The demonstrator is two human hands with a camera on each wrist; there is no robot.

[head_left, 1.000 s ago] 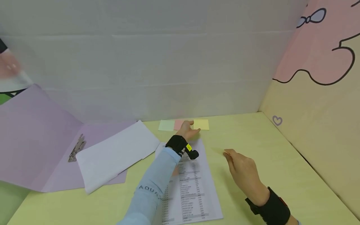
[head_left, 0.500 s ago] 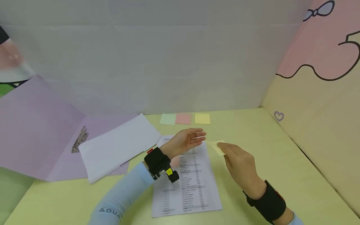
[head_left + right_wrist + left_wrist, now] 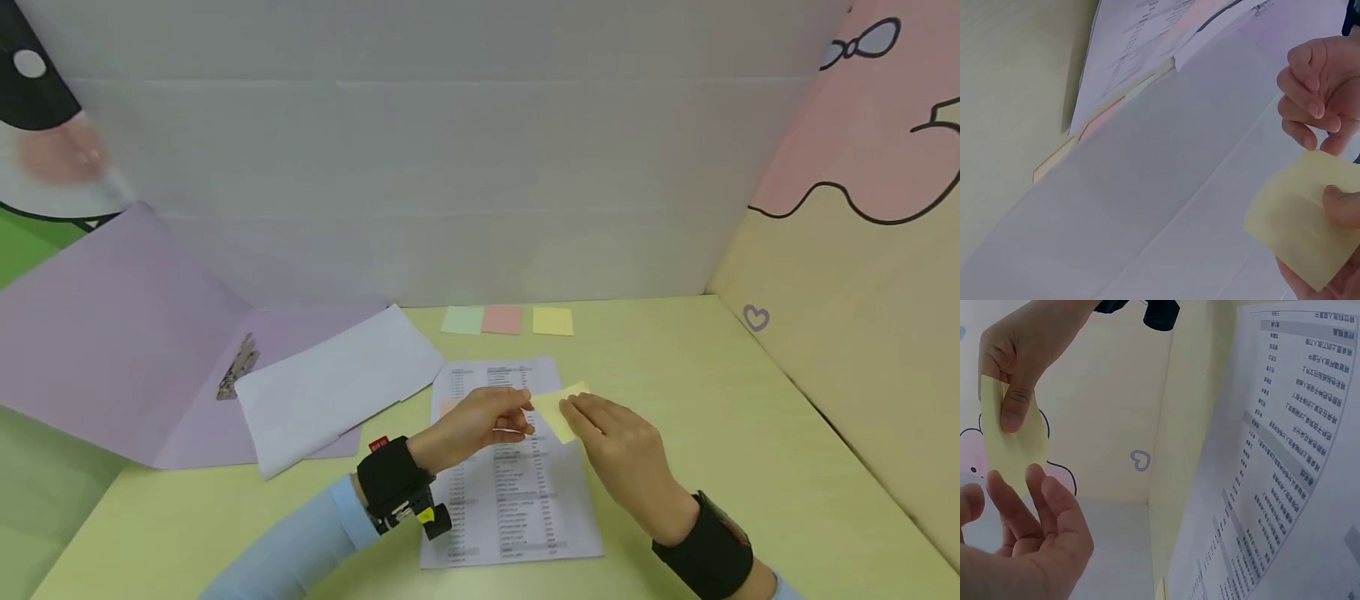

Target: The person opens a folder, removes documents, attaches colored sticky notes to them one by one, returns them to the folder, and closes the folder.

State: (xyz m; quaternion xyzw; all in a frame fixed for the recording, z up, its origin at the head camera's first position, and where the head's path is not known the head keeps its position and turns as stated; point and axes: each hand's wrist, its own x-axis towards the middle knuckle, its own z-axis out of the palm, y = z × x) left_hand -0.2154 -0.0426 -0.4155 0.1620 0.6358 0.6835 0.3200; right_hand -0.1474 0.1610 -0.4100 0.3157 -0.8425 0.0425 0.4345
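A yellow sticky note point(image 3: 555, 414) is pinched between the thumb and fingers of my right hand point(image 3: 622, 454), held up over the right side of a printed sheet point(image 3: 517, 500). My left hand point(image 3: 476, 425) is over the middle of that sheet, fingers loosely bent, fingertips right at the note's left corner. In the left wrist view the left thumb point(image 3: 969, 503) stands apart from the fingers, which overlap the note's lower edge point(image 3: 1019, 487). A pink sticky note point(image 3: 447, 406) on the sheet is mostly hidden behind the left hand.
Along the table's back edge lie a green pad point(image 3: 462, 320), a pink pad point(image 3: 502, 320) and a yellow pad point(image 3: 552, 322) of sticky notes. Left of the sheet, white papers point(image 3: 337, 383) lie on an open purple folder point(image 3: 127, 333) with a metal clip point(image 3: 238, 368). Walls enclose the table.
My left hand has come back from the pads at the rear toward the note in my right hand. The right hand has moved slightly left, turning the yellow note into view.
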